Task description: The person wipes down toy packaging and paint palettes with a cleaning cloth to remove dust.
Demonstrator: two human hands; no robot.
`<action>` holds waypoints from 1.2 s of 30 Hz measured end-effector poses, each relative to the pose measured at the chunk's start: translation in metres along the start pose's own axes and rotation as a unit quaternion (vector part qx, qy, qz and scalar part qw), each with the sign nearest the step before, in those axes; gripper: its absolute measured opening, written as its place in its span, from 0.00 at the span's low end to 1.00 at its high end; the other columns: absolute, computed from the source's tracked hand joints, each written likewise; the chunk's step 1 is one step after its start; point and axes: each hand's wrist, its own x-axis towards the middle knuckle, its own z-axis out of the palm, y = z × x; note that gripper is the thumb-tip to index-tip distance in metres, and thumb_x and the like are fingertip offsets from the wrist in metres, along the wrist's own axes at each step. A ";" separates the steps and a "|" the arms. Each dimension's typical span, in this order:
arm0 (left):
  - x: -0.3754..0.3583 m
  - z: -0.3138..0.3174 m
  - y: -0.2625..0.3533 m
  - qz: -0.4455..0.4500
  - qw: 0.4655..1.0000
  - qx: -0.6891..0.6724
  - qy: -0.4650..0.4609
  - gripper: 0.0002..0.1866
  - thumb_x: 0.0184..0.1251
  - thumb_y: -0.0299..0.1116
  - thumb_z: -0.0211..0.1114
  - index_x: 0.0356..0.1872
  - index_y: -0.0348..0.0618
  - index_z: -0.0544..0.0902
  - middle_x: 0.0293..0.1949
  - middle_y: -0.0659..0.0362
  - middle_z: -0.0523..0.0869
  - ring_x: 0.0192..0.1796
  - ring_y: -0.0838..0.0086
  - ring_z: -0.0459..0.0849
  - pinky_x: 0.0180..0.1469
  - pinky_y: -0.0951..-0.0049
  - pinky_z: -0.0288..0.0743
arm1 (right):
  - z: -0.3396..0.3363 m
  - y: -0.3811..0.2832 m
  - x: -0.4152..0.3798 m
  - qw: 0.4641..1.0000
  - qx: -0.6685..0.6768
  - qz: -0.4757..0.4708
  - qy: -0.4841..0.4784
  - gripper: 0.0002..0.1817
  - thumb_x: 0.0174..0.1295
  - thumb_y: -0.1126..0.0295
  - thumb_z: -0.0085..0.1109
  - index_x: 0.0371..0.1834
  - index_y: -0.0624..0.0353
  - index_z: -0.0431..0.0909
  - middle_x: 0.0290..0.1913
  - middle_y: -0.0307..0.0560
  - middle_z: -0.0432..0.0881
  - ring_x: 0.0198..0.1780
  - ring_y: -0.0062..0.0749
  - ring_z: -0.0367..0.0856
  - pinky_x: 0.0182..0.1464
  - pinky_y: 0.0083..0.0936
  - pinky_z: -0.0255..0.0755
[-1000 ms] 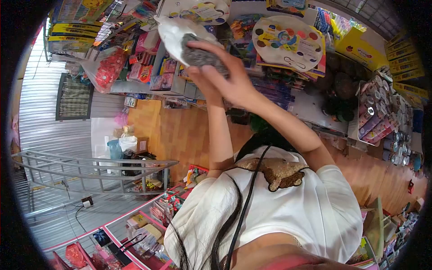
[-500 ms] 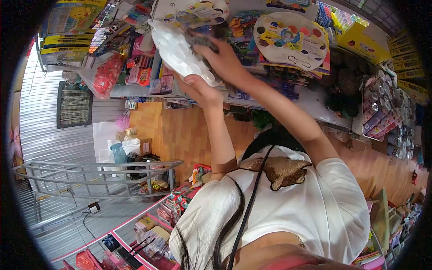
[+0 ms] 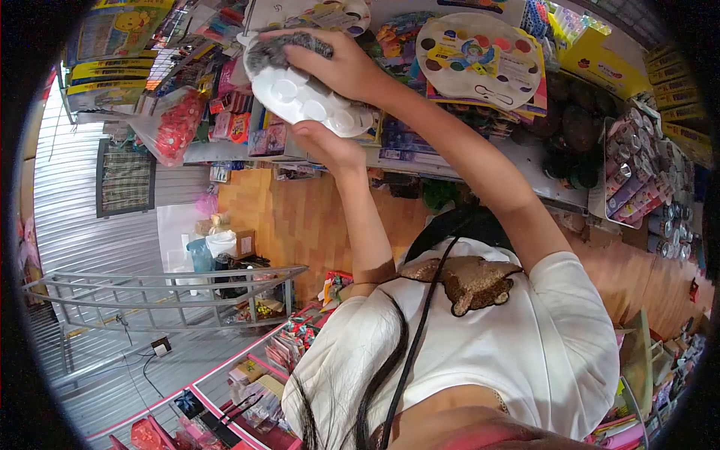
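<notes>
My left hand (image 3: 330, 146) grips the lower edge of a white plastic paint palette (image 3: 300, 101) with round wells, held tilted above the goods. My right hand (image 3: 337, 67) is closed on a grey, fuzzy cloth (image 3: 289, 51) and presses it against the palette's upper part. The right fingers are partly hidden by the cloth. Just behind lies a printed palette pack (image 3: 330, 15). To the right is another white paint palette pack (image 3: 480, 60) with coloured paints on a stack.
A clear bag of red items (image 3: 176, 127) hangs at the left. Yellow boxes (image 3: 600, 64) and a rack of small cans (image 3: 637, 172) stand at the right. A grey metal ladder-like frame (image 3: 172, 296) is at lower left, near pink-edged shelf compartments (image 3: 195, 394).
My right hand has moved up and left with the cloth, towards the palette's far end. More of the palette's wells show. The left hand keeps its hold, shifted only slightly.
</notes>
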 end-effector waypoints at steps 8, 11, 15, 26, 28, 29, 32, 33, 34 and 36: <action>-0.004 0.005 0.012 -0.053 0.995 -0.087 -0.009 0.46 0.60 0.68 0.28 0.60 0.31 0.54 0.59 0.49 0.62 0.60 0.66 0.65 0.59 0.65 0.61 | 0.003 -0.028 -0.042 0.986 -0.020 -0.167 -0.012 0.18 0.46 0.72 0.52 0.43 0.55 0.80 0.48 0.47 0.78 0.57 0.36 0.71 0.60 0.30 0.61; -0.005 0.013 0.016 -0.073 0.993 -0.083 0.031 0.43 0.62 0.67 0.26 0.62 0.35 0.51 0.60 0.52 0.59 0.63 0.66 0.60 0.62 0.62 0.57 | -0.005 -0.017 -0.028 0.981 -0.021 -0.192 -0.029 0.18 0.45 0.72 0.51 0.42 0.55 0.80 0.48 0.47 0.79 0.58 0.36 0.70 0.60 0.30 0.61; -0.001 0.008 0.004 -0.027 0.998 -0.039 0.027 0.41 0.64 0.62 0.25 0.63 0.33 0.49 0.64 0.48 0.54 0.66 0.62 0.55 0.66 0.59 0.50 | -0.017 0.026 0.006 0.982 -0.144 -0.056 0.106 0.20 0.49 0.69 0.52 0.47 0.57 0.76 0.43 0.49 0.80 0.47 0.33 0.78 0.51 0.26 0.68; 0.004 0.006 0.022 -0.049 0.987 -0.151 -0.017 0.43 0.61 0.67 0.27 0.65 0.39 0.47 0.65 0.51 0.54 0.66 0.60 0.55 0.66 0.60 0.50 | -0.010 -0.029 -0.055 0.964 -0.164 -0.198 -0.065 0.24 0.48 0.64 0.54 0.52 0.52 0.72 0.60 0.51 0.67 0.64 0.41 0.61 0.63 0.30 0.56; 0.006 0.008 0.026 -0.042 0.988 -0.147 -0.022 0.43 0.61 0.67 0.27 0.65 0.39 0.47 0.65 0.51 0.54 0.66 0.60 0.55 0.66 0.60 0.50 | -0.012 -0.006 -0.038 0.979 -0.144 -0.140 0.008 0.24 0.49 0.62 0.54 0.53 0.54 0.72 0.58 0.53 0.69 0.61 0.41 0.65 0.61 0.29 0.59; 0.005 0.011 0.028 -0.051 0.987 -0.151 -0.001 0.42 0.61 0.66 0.27 0.65 0.40 0.46 0.66 0.51 0.53 0.67 0.61 0.54 0.66 0.61 0.49 | -0.014 0.009 -0.029 0.984 -0.134 -0.111 0.046 0.25 0.49 0.61 0.54 0.53 0.54 0.71 0.56 0.53 0.71 0.60 0.41 0.68 0.60 0.29 0.61; 0.003 0.011 0.024 -0.039 0.993 -0.107 0.019 0.42 0.62 0.66 0.27 0.65 0.39 0.46 0.65 0.50 0.53 0.66 0.60 0.55 0.66 0.61 0.50 | -0.024 0.036 -0.013 0.982 -0.162 0.063 0.074 0.25 0.52 0.60 0.52 0.54 0.56 0.70 0.49 0.56 0.76 0.51 0.40 0.75 0.54 0.30 0.66; 0.002 0.012 0.023 -0.030 0.994 -0.099 0.020 0.42 0.62 0.66 0.27 0.65 0.39 0.46 0.65 0.50 0.53 0.66 0.60 0.55 0.66 0.61 0.49 | -0.023 0.033 -0.014 0.981 -0.157 0.088 0.079 0.24 0.53 0.59 0.51 0.54 0.56 0.70 0.48 0.56 0.77 0.49 0.40 0.76 0.52 0.30 0.67; 0.002 0.013 0.023 -0.022 0.995 -0.091 0.022 0.42 0.62 0.66 0.27 0.65 0.39 0.46 0.65 0.50 0.53 0.66 0.60 0.55 0.66 0.61 0.49 | -0.022 0.030 -0.016 0.978 -0.152 0.113 0.084 0.24 0.54 0.58 0.50 0.54 0.57 0.70 0.46 0.56 0.77 0.47 0.39 0.78 0.51 0.31 0.68; 0.003 0.014 0.024 -0.024 0.996 -0.081 0.006 0.43 0.61 0.66 0.27 0.65 0.39 0.47 0.65 0.49 0.53 0.66 0.59 0.54 0.66 0.60 0.49 | -0.017 0.012 -0.033 0.987 -0.116 0.091 0.059 0.24 0.56 0.56 0.48 0.55 0.55 0.70 0.49 0.55 0.76 0.51 0.41 0.75 0.56 0.33 0.64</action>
